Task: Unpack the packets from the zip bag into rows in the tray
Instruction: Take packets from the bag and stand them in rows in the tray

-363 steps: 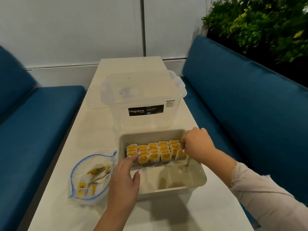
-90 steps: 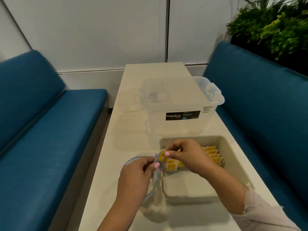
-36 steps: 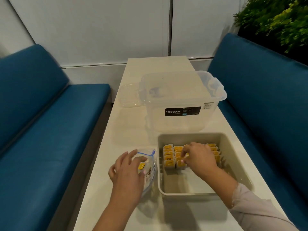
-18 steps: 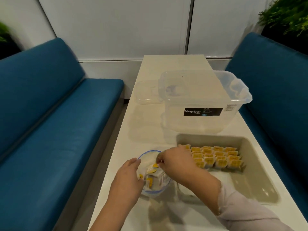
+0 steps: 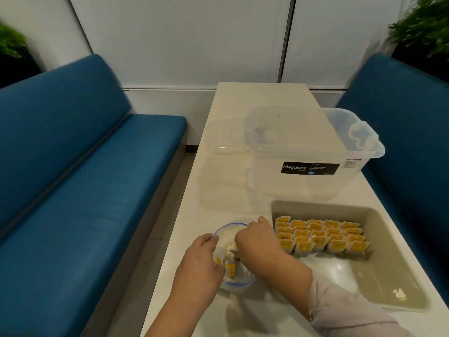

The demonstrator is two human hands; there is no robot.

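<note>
A clear zip bag [image 5: 229,229] with a blue rim lies open on the white table, left of the grey tray [image 5: 393,242]. My left hand [image 5: 199,261] holds the bag's left edge. My right hand [image 5: 257,244] reaches into the bag's mouth with its fingers curled down among the yellow-and-white packets [image 5: 230,268]; what they grip is hidden. Several rows of the same packets [image 5: 320,235] stand upright at the tray's far end. The tray's near half is bare.
A clear Megabox storage box [image 5: 308,152] stands behind the tray, with its clear lid [image 5: 223,137] lying to its left. Blue benches [image 5: 85,190] flank the narrow table [image 5: 262,96]. The table's left edge runs close to the bag.
Since a second ago my right hand left the packet rows in the tray and went left into the bag. My left hand stayed at the bag's edge. The view shifted left.
</note>
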